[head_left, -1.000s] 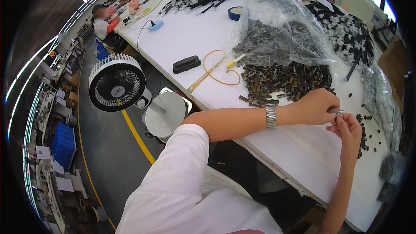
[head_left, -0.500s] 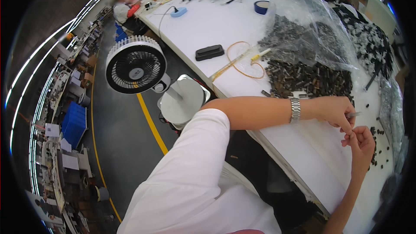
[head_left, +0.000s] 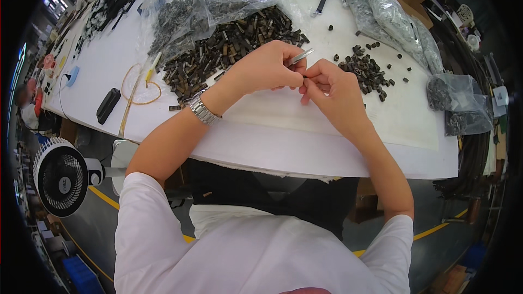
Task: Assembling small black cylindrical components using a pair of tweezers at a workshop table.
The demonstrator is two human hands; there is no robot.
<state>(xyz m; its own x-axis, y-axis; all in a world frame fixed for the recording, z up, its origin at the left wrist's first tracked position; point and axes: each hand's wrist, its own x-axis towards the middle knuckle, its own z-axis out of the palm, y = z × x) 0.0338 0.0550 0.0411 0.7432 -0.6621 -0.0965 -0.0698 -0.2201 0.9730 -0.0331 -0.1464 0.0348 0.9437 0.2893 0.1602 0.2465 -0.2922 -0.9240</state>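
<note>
My left hand (head_left: 268,66), with a metal watch (head_left: 200,109) on its wrist, grips a slim metal tool like tweezers (head_left: 300,56) over the white table (head_left: 272,136). My right hand (head_left: 329,86) meets it fingertip to fingertip, pinching a tiny dark part that is mostly hidden. A heap of dark metal pieces (head_left: 229,43) lies just behind my left hand. A smaller pile of black parts (head_left: 368,71) sits right of my right hand.
Clear plastic bags of parts (head_left: 180,5) lie behind the heap, more bags (head_left: 392,19) at the right. A black case (head_left: 108,105) and a yellow cable loop (head_left: 139,84) lie to the left. A white fan (head_left: 61,177) stands on the floor at the lower left.
The view has swung right, so both hands now sit at the picture's centre. They stay joined at the fingertips, and the metal tool in my left hand now shows.
</note>
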